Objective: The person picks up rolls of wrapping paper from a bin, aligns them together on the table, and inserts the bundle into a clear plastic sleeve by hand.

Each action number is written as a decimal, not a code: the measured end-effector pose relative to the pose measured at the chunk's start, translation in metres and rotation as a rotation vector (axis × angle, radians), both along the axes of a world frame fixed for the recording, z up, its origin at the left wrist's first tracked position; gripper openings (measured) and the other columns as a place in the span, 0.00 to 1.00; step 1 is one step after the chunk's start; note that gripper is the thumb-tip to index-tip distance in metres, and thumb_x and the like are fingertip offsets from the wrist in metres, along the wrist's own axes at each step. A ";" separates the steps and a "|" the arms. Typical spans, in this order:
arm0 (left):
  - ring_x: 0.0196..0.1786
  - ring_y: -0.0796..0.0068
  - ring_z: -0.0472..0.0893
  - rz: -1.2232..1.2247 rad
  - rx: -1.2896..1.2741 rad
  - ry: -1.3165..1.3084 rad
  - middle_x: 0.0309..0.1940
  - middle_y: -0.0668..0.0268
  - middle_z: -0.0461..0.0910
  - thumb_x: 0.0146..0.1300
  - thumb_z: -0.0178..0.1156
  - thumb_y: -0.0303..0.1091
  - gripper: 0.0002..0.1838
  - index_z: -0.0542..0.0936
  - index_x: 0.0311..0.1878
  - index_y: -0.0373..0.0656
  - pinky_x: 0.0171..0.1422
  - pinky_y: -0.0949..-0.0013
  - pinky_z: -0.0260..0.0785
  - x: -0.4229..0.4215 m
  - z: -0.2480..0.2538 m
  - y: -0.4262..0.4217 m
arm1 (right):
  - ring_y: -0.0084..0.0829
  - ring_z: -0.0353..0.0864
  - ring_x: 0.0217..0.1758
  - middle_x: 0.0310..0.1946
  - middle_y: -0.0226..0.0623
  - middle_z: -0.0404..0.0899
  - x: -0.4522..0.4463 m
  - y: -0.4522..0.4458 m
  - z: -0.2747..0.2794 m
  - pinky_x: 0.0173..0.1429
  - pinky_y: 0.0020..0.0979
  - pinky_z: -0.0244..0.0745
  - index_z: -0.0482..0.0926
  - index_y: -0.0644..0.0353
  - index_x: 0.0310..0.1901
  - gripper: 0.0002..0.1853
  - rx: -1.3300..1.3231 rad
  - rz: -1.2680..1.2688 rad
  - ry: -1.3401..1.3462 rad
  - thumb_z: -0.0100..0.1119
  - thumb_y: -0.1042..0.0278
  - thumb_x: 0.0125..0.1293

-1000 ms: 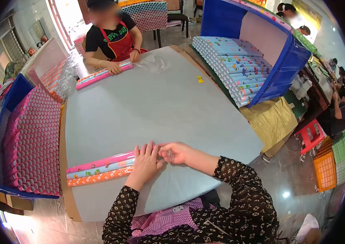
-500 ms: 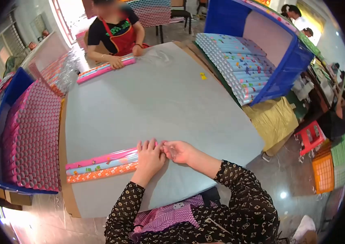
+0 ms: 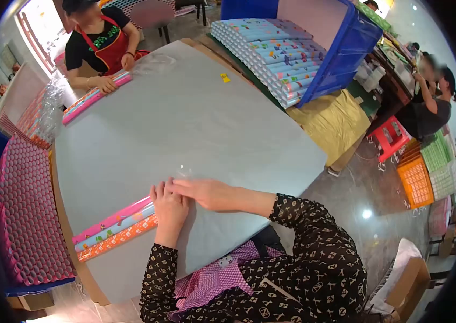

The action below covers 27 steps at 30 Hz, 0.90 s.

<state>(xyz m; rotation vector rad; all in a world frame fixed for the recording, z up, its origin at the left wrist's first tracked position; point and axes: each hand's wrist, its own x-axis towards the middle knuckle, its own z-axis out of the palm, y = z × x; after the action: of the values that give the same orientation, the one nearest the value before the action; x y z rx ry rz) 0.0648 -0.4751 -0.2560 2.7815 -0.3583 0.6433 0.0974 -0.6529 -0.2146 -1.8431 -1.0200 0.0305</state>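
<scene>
Three patterned paper rolls, a pink one (image 3: 112,219), a light blue one (image 3: 115,231) and an orange one (image 3: 117,242), lie side by side on the grey table in a shiny clear wrap. Over their right ends rests my left hand (image 3: 168,210), its fingers curled across them, hiding those ends. My right hand (image 3: 206,194) touches the left fingertips, its own fingers pressed together at the end of the bundle. Clear plastic film (image 3: 185,173) sticks out just beyond the fingers; the exact pinch is hidden.
Across the grey table (image 3: 185,118), a co-worker (image 3: 101,46) holds a similar bundle (image 3: 96,99). Pink rolls (image 3: 31,210) fill a crate at left. Blue rolls (image 3: 276,56) lie in a tipped blue crate (image 3: 335,54). A yellow scrap (image 3: 225,78) lies on the table.
The view has swung to the right. My right hand has turned from palm up to knuckles up and closed in over the bundle's end. My left hand stays on the rolls.
</scene>
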 end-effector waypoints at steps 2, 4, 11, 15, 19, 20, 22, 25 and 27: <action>0.59 0.52 0.74 -0.011 -0.013 0.034 0.57 0.57 0.78 0.62 0.60 0.38 0.13 0.82 0.47 0.43 0.71 0.41 0.57 -0.002 0.004 -0.001 | 0.41 0.79 0.51 0.48 0.44 0.79 0.007 -0.001 -0.002 0.51 0.41 0.76 0.67 0.63 0.65 0.26 -0.169 0.028 -0.329 0.55 0.74 0.65; 0.60 0.53 0.74 -0.016 -0.017 0.068 0.58 0.57 0.78 0.63 0.60 0.37 0.13 0.82 0.47 0.43 0.71 0.41 0.57 -0.002 0.007 -0.001 | 0.45 0.80 0.47 0.43 0.44 0.80 0.013 0.001 -0.012 0.48 0.42 0.75 0.71 0.63 0.59 0.21 -0.133 -0.035 -0.347 0.55 0.75 0.63; 0.60 0.53 0.74 -0.037 -0.017 0.045 0.57 0.56 0.77 0.63 0.60 0.36 0.12 0.83 0.48 0.45 0.70 0.42 0.56 -0.005 0.008 0.000 | 0.46 0.81 0.38 0.32 0.47 0.81 0.023 0.006 -0.005 0.41 0.43 0.75 0.71 0.63 0.47 0.13 -0.476 -0.090 -0.023 0.59 0.68 0.64; 0.61 0.51 0.73 -0.041 -0.057 0.063 0.58 0.55 0.77 0.63 0.60 0.36 0.13 0.83 0.49 0.46 0.71 0.41 0.55 -0.006 0.010 -0.002 | 0.38 0.78 0.25 0.27 0.44 0.81 0.036 0.012 -0.013 0.29 0.39 0.71 0.72 0.65 0.46 0.15 -0.188 -0.153 0.473 0.61 0.72 0.59; 0.63 0.47 0.73 -0.026 -0.091 0.103 0.61 0.56 0.77 0.62 0.60 0.35 0.13 0.83 0.49 0.46 0.72 0.41 0.55 -0.004 0.012 -0.002 | 0.21 0.64 0.15 0.24 0.39 0.80 0.041 0.012 -0.001 0.16 0.31 0.55 0.74 0.64 0.43 0.14 -0.053 -0.151 1.187 0.60 0.75 0.53; 0.63 0.47 0.73 -0.051 -0.087 0.111 0.61 0.56 0.77 0.62 0.60 0.35 0.13 0.83 0.49 0.46 0.72 0.41 0.55 -0.004 0.011 -0.002 | 0.21 0.64 0.15 0.24 0.39 0.80 0.041 0.014 -0.004 0.16 0.31 0.55 0.74 0.64 0.43 0.14 -0.036 -0.172 1.195 0.60 0.75 0.53; 0.63 0.46 0.73 -0.026 -0.077 0.135 0.61 0.58 0.78 0.63 0.60 0.34 0.12 0.83 0.48 0.47 0.72 0.41 0.55 -0.003 0.009 -0.001 | 0.16 0.56 0.13 0.24 0.37 0.80 0.043 0.014 -0.011 0.13 0.26 0.45 0.77 0.63 0.40 0.12 0.034 -0.157 1.422 0.60 0.76 0.52; 0.63 0.46 0.73 -0.014 -0.031 0.147 0.60 0.60 0.78 0.65 0.59 0.34 0.10 0.83 0.48 0.47 0.72 0.40 0.55 -0.004 0.010 -0.002 | 0.22 0.64 0.14 0.25 0.39 0.81 0.039 0.006 -0.007 0.15 0.31 0.56 0.77 0.64 0.36 0.08 -0.019 -0.087 1.316 0.61 0.74 0.53; 0.62 0.46 0.73 -0.024 -0.022 0.126 0.60 0.60 0.78 0.65 0.59 0.35 0.10 0.83 0.47 0.47 0.72 0.40 0.55 -0.002 0.004 0.000 | 0.28 0.70 0.19 0.29 0.41 0.82 0.034 0.003 -0.013 0.21 0.34 0.63 0.77 0.64 0.38 0.10 -0.068 -0.130 0.883 0.62 0.72 0.54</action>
<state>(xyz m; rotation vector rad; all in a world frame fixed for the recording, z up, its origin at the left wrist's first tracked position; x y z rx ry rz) 0.0624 -0.4750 -0.2519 2.7754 -0.3552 0.4605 0.1309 -0.6500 -0.2276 -1.6745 -0.2780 0.7377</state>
